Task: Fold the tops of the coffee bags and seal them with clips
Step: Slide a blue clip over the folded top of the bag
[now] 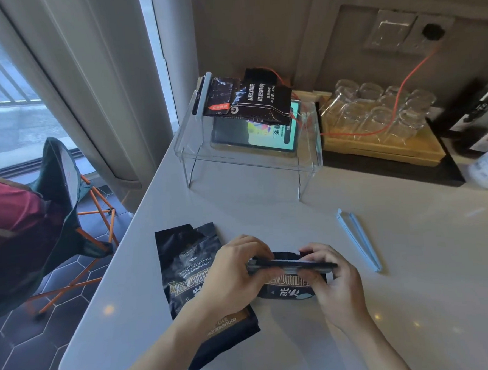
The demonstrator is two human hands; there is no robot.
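- Hands meet at six o'clock on the worktop (pixel 413 260): left hand (pixel 234 274) and right hand (pixel 332 276) have fingers curled round a dark clip (pixel 292 264) across the folded coffee bag (pixel 289 292).
- Second coffee bag (pixel 184 262) lies unsealed at seven o'clock.
- Blue clip (pixel 359 239) lies at four o'clock.

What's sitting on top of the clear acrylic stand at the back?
On the acrylic stand lies a black coffee bag with a pale clip at its left end. It partly covers a lit tablet, whose upper part is hidden. An orange cable runs there.
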